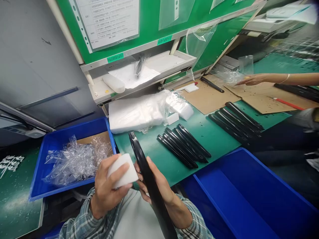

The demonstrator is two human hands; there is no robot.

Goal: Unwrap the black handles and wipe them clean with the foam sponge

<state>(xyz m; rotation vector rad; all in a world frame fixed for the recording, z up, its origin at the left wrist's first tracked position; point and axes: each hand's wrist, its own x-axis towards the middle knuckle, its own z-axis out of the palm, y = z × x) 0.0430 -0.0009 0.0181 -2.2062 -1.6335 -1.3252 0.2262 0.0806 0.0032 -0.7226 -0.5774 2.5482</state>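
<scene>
My left hand [109,189] is shut on a white foam sponge block [123,170], pressing it towards a long, curved, glossy black plastic part [147,176]. My right hand [156,186] grips that black part, whose upper end rises past my fingers and whose lower end runs down towards my lap. On the green bench mat [211,132] in front of me lie two groups of similar black parts, side by side: one group [183,147] near my hands and another [235,121] further right. Several white foam blocks in clear plastic [138,113] lie just beyond them.
A blue crate [72,159] holding crumpled clear plastic stands at left, and a larger blue crate [239,199] at lower right. A co-worker's hand [251,79] reaches over brown cardboard sheets [261,96] at the far right. A shelf [139,79] holds papers.
</scene>
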